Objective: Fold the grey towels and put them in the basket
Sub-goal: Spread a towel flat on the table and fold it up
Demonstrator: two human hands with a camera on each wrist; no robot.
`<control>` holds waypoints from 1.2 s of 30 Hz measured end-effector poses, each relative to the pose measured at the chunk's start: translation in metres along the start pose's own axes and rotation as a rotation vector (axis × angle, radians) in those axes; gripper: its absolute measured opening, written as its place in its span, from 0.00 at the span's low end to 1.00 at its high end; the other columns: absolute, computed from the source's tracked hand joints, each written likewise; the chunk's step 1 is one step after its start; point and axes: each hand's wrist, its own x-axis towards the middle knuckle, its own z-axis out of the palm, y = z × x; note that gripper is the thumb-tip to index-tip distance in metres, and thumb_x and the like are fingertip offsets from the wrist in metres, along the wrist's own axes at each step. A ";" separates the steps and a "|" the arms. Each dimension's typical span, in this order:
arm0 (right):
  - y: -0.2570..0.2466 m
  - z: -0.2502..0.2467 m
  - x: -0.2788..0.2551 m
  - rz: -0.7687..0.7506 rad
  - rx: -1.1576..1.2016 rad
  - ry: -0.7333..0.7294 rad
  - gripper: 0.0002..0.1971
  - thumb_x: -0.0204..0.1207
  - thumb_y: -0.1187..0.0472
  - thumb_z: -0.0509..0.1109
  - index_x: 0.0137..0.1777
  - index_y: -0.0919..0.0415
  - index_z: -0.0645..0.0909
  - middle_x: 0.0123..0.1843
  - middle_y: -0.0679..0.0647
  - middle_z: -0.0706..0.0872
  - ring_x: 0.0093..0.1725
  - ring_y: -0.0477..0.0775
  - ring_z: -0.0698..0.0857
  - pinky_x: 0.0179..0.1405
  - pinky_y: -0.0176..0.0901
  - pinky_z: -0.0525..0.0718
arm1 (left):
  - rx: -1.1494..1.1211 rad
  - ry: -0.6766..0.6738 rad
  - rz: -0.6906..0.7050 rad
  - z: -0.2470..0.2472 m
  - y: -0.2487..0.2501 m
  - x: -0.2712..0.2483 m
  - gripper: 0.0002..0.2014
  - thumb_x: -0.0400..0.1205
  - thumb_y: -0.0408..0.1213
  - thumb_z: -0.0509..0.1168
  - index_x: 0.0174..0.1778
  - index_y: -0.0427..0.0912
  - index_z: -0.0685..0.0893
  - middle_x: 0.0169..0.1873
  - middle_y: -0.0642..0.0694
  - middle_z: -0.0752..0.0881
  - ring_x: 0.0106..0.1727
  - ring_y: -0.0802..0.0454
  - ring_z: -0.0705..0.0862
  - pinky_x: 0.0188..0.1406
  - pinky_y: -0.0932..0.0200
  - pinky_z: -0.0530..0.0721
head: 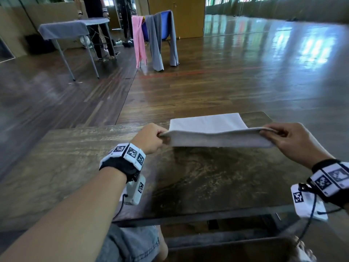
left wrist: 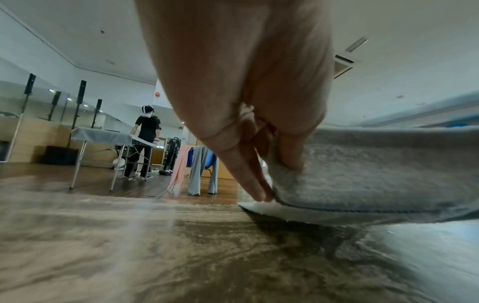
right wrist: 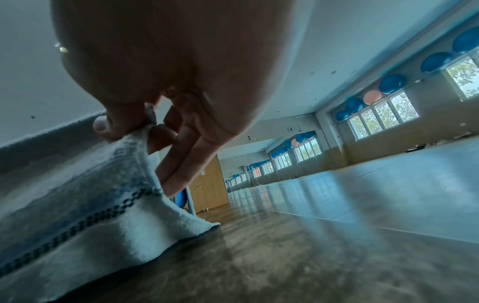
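Note:
A light grey towel (head: 211, 129) lies on the worn wooden table (head: 94, 157), its near part lifted and doubled over. My left hand (head: 151, 138) pinches the towel's left end, and my right hand (head: 287, 138) pinches its right end, so the raised fold stretches between them. In the left wrist view the thumb and fingers (left wrist: 261, 184) clamp the grey towel (left wrist: 376, 174) just above the tabletop. In the right wrist view the thumb and fingers (right wrist: 129, 127) pinch the towel's corner (right wrist: 85, 201). No basket is in view.
More grey towels (head: 156, 40) and a pink one (head: 138, 40) hang over a blue chair across the wooden floor. A folding table under a grey cloth (head: 71, 29) stands at the far left, with a person (left wrist: 147, 143) behind it.

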 end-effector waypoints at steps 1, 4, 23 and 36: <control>0.002 0.000 -0.007 0.002 0.013 -0.022 0.10 0.79 0.60 0.74 0.41 0.42 0.89 0.37 0.35 0.91 0.35 0.29 0.84 0.37 0.19 0.76 | 0.005 0.000 0.006 -0.002 -0.001 -0.003 0.15 0.82 0.31 0.67 0.29 0.32 0.78 0.23 0.43 0.77 0.26 0.52 0.71 0.30 0.57 0.71; 0.008 -0.004 -0.020 0.041 0.015 -0.116 0.10 0.78 0.53 0.71 0.37 0.55 0.87 0.30 0.42 0.82 0.32 0.38 0.77 0.33 0.28 0.73 | -0.016 -0.011 0.021 -0.006 0.002 -0.009 0.21 0.84 0.39 0.68 0.25 0.40 0.73 0.19 0.51 0.72 0.20 0.58 0.66 0.23 0.68 0.63; 0.010 -0.026 -0.025 0.472 0.105 -0.318 0.10 0.81 0.56 0.73 0.48 0.64 0.87 0.23 0.56 0.82 0.15 0.48 0.75 0.17 0.33 0.74 | -0.287 -0.184 -0.324 0.008 0.030 0.002 0.12 0.85 0.42 0.69 0.40 0.38 0.87 0.28 0.42 0.88 0.27 0.45 0.86 0.24 0.56 0.88; 0.029 0.027 -0.009 0.287 -0.442 -0.516 0.09 0.83 0.53 0.70 0.42 0.52 0.87 0.44 0.53 0.90 0.50 0.58 0.85 0.47 0.47 0.80 | 0.330 -0.356 -0.112 0.029 0.030 -0.003 0.17 0.86 0.46 0.65 0.36 0.39 0.83 0.27 0.46 0.79 0.28 0.51 0.78 0.36 0.58 0.74</control>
